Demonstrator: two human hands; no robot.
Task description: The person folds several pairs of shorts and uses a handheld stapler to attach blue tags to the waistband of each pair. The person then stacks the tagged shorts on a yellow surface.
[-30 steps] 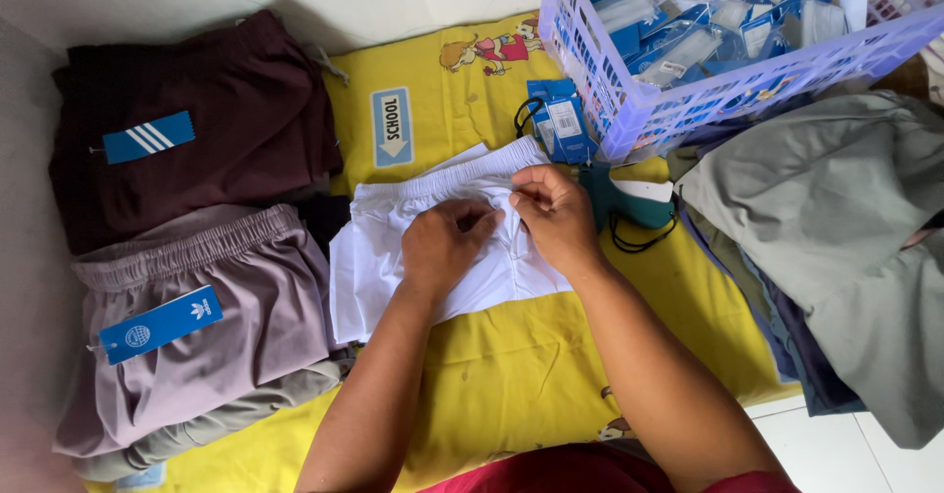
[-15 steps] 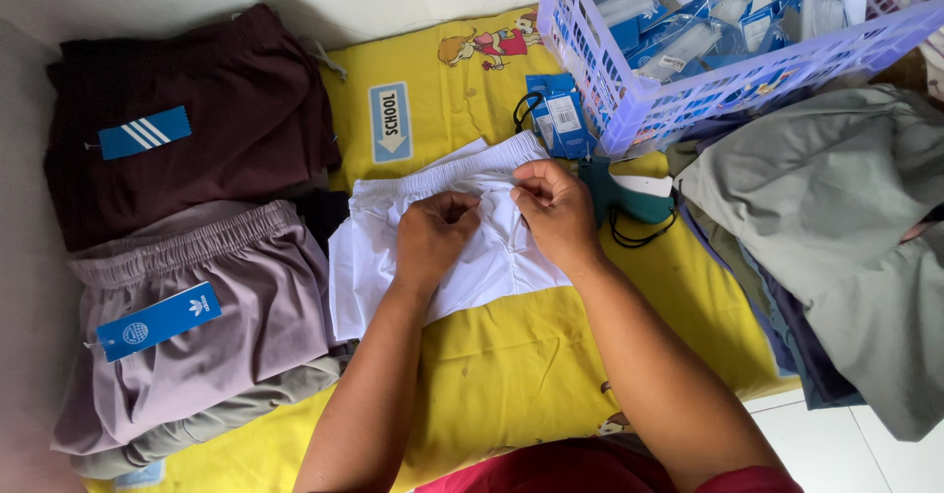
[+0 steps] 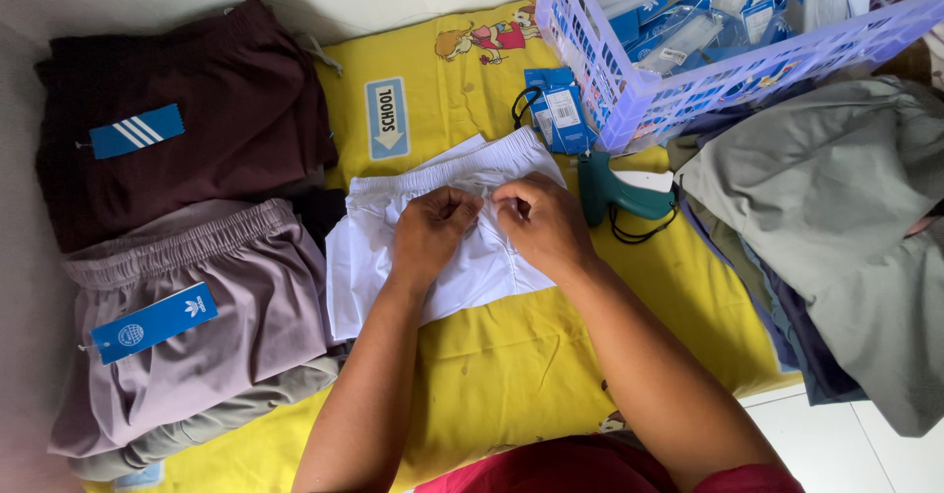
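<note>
Head view: left hand (image 3: 430, 234) and right hand (image 3: 539, 223) meet on waistband of white shorts (image 3: 472, 267) lying flat on yellow cloth (image 3: 511, 365) — fingers of both pinched together on fabric, holding it taut. Teal tagging gun (image 3: 615, 190) just right of fingers, within reach; lavender basket (image 3: 629, 100) of tags beyond. Tagged shorts (image 3: 197, 316) stacked left — kept apart.
</note>
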